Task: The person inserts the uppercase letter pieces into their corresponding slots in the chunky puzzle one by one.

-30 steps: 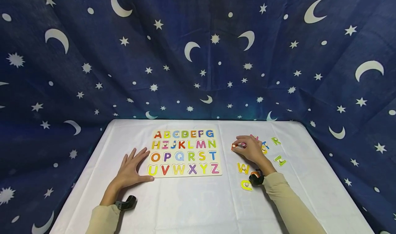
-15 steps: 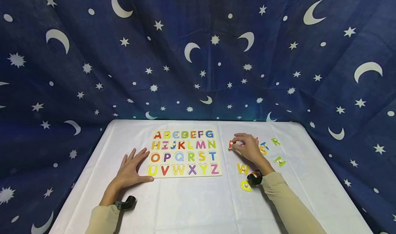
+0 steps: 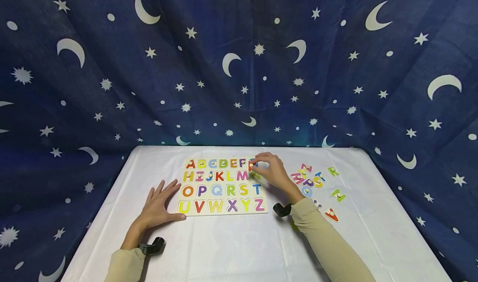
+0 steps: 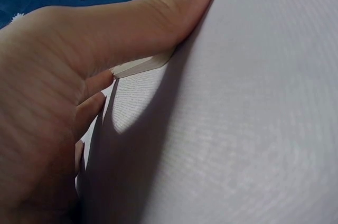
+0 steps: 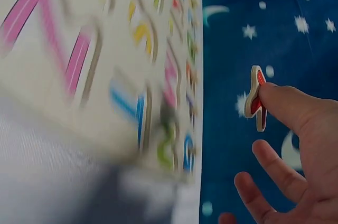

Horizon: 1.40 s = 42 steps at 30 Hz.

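the right hand (image 3: 274, 171) pinches a red letter (image 5: 256, 103) over the far right corner of the board (image 3: 224, 197); the left hand (image 3: 157, 205) lies at its left side, fingers spread wide. the letter is probably light, stiff, hard to break, best taken between finger and thumb. the right wrist view shows its pale edge, lost in the head view.

A curtained-off booth is being suggested: a white cloth-covered table (image 3: 228, 249) is being backed along its far edge by navy moon-and-star-printed fabric (image 3: 239, 35).
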Each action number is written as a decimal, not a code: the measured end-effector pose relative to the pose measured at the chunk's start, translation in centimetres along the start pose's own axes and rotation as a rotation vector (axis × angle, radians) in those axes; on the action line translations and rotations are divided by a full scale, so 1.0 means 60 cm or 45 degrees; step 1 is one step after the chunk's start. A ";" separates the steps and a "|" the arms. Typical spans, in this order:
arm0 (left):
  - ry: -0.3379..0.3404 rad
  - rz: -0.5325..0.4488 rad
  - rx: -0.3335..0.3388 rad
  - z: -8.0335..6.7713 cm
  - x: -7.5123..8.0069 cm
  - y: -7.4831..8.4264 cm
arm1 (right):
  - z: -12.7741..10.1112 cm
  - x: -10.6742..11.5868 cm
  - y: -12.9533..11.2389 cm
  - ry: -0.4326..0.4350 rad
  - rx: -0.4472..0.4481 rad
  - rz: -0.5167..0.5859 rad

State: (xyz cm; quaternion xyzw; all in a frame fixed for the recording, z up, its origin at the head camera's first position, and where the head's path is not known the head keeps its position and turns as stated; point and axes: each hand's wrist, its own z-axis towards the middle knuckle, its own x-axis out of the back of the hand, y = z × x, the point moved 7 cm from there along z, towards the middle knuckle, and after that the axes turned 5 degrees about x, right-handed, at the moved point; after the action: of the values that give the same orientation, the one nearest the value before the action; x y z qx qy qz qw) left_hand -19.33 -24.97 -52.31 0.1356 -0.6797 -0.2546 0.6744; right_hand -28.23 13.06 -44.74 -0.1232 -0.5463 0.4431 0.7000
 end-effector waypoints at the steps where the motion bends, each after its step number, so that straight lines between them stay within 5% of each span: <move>1: 0.003 0.000 -0.002 0.000 0.000 0.001 | 0.005 -0.011 -0.007 -0.007 0.005 0.019; 10: -0.002 0.014 0.001 0.005 -0.003 0.001 | 0.037 -0.100 -0.060 -0.080 -0.003 0.098; 19: 0.014 0.020 -0.010 0.004 0.001 0.004 | 0.051 -0.154 -0.064 -0.087 -0.068 -0.038; 42: 0.014 0.022 -0.016 -0.001 0.003 0.003 | 0.050 -0.207 -0.064 -0.157 -0.192 -0.208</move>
State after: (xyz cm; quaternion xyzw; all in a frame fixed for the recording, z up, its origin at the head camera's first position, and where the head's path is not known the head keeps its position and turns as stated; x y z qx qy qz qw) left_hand -19.27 -24.93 -52.04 0.1267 -0.6755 -0.2524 0.6811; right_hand -29.13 0.54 -49.24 -0.1030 -0.6284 0.3489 0.6876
